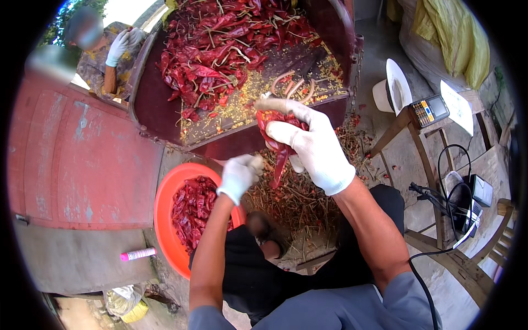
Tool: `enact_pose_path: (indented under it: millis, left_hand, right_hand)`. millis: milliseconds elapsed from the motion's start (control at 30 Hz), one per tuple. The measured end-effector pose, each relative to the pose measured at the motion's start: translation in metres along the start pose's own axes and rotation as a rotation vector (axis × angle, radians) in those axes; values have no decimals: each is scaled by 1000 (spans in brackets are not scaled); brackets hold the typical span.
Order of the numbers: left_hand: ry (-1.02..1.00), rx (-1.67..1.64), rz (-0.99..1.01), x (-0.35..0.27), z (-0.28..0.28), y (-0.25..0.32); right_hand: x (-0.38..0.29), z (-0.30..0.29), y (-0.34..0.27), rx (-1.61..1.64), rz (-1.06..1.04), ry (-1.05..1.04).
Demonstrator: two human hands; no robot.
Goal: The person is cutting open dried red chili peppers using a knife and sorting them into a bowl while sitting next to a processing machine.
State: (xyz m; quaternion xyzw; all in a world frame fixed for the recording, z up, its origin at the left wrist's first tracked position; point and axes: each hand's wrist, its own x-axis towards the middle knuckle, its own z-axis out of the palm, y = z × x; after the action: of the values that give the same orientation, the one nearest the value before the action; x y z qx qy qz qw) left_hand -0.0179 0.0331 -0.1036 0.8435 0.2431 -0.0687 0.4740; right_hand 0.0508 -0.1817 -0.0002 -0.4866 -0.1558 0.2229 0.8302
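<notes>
My right hand (311, 144), in a white knit glove with soiled fingertips, grips a bunch of dried red chili peppers (281, 142). One long pepper hangs down below the fingers. Lower and to the left, my left hand (240, 175) wears a like glove. Its fingers curl inward, and whether a stem is between them is hidden. Beneath that hand stands an orange-red plastic basin (165, 231) holding many red chilies (194, 210). In front, a maroon metal cart bed (148, 88) carries a large heap of dried chilies with stems (218, 53), plus scattered yellow seeds (243, 103).
Loose stems (297, 206) litter the ground between my legs. A wooden stool (416, 123) at right bears a handheld keypad device (429, 111); a white hat (392, 88) is beside it. Cables (449, 198) lie on a chair. Across the cart is another person's gloved hand (119, 47).
</notes>
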Motion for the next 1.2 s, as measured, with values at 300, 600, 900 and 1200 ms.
enact_pose_path:
  millis: [300,600,900,1200]
  left_hand:
    - [-451,734,-112,49,106,-158]
    - [-246,712,7,80,138,-298]
    - [-50,567,119,68,129,-264]
    - [-76,552,-54,77,127,-308]
  right_hand:
    - [8,-14,-1,10,-94,105]
    - [12,-7,-1,-123,-39,71]
    - [11,-6,7,-85,-69,76]
    - [10,7,-3,-96,38,16]
